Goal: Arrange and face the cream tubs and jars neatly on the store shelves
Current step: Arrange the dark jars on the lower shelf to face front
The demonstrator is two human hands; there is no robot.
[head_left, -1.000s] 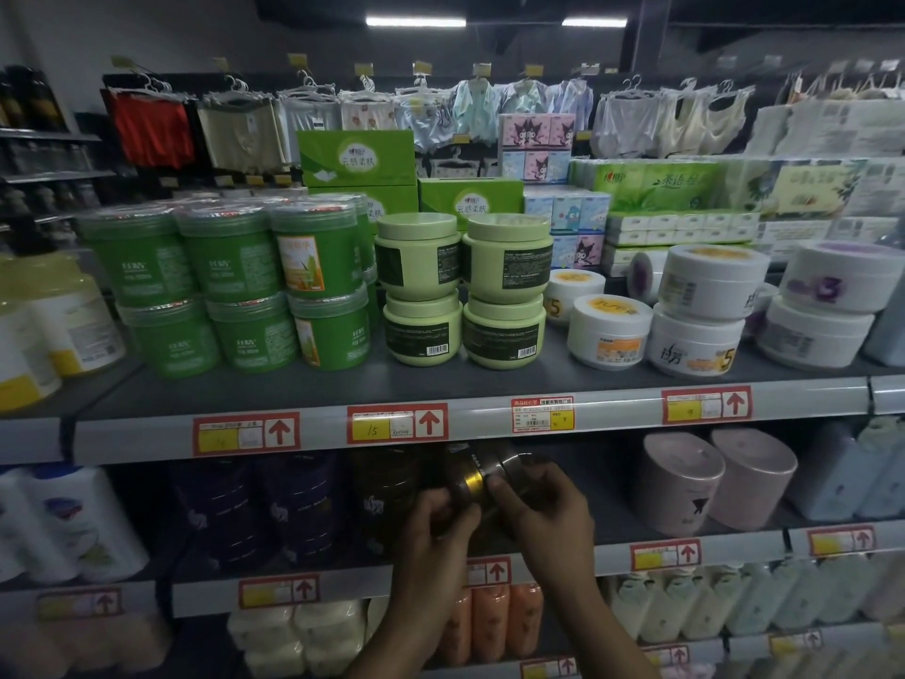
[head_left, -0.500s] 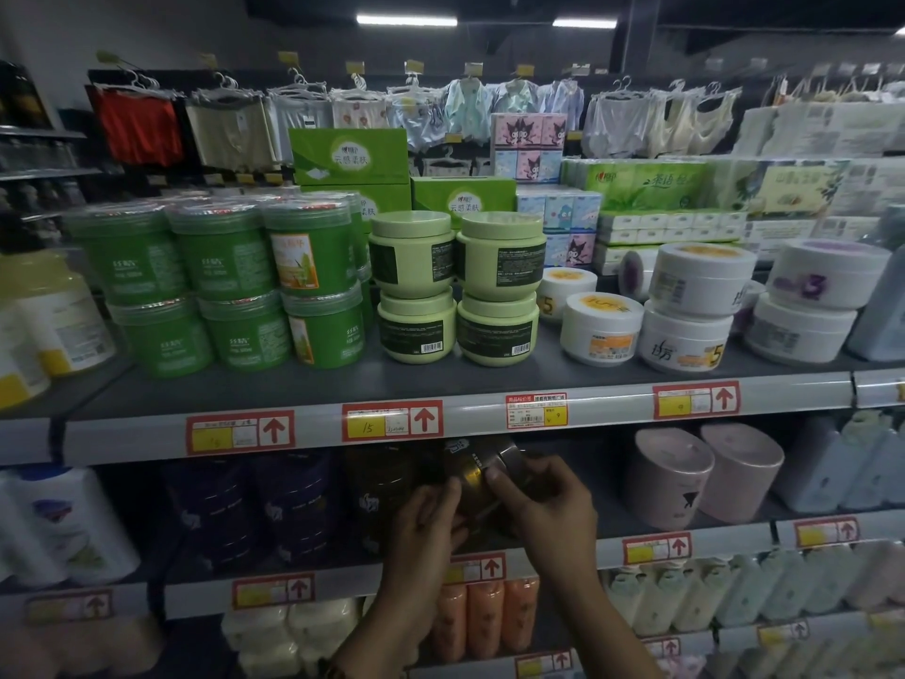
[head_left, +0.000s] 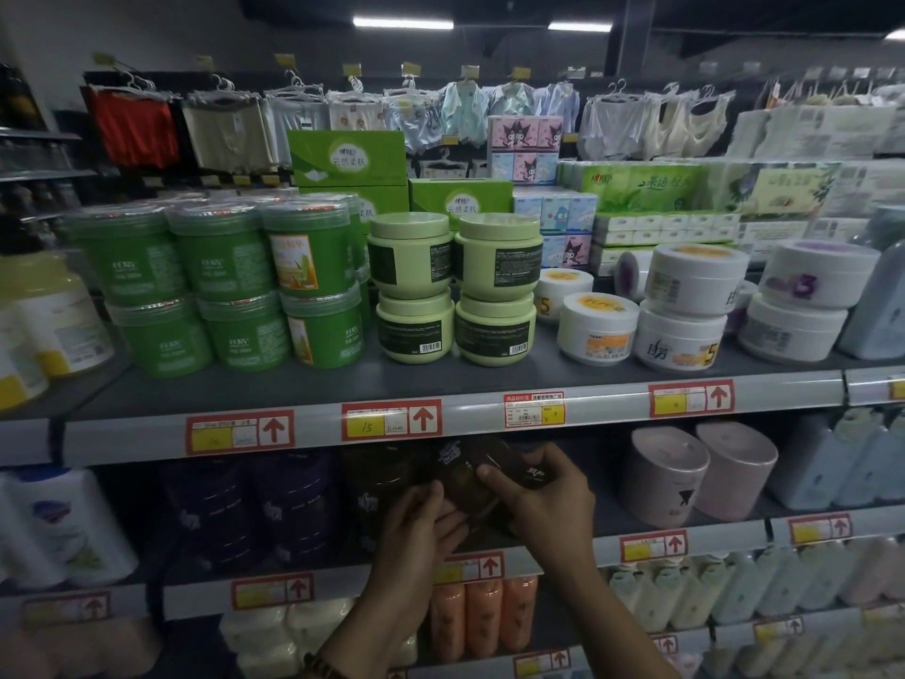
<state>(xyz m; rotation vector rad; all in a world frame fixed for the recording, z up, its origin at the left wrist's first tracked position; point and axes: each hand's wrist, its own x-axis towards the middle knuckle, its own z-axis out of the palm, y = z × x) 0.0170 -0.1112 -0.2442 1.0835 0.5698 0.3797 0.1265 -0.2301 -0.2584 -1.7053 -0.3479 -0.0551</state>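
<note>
We see both hands on the brown jar [head_left: 467, 482], on the second shelf [head_left: 609, 517] down, just under the price rail [head_left: 470, 416], between the purple jars [head_left: 274, 507] and the pink tubs [head_left: 671, 475]. Change versus a second ago: the shiny gold face that caught the light then is out of view, and a dark side with a white mark shows instead. We judge the jar is being turned in place to bring its label front. The right hand [head_left: 543, 499] sits higher than before, fingers curled over the jar's top right, thumb across the front, grasping it. The left hand [head_left: 421, 529] cups the lower left side, fingers bent round it, also grasping. For the task, this jar is mid-facing and not yet set square. Its long axis looks tilted, top leaning up and left toward the rail rather than upright, though dark plastic and shadow make that unsure. The white mark points toward us, slightly skewed. We cannot tell whether the base touches the shelf, since the hands hide it.
</note>
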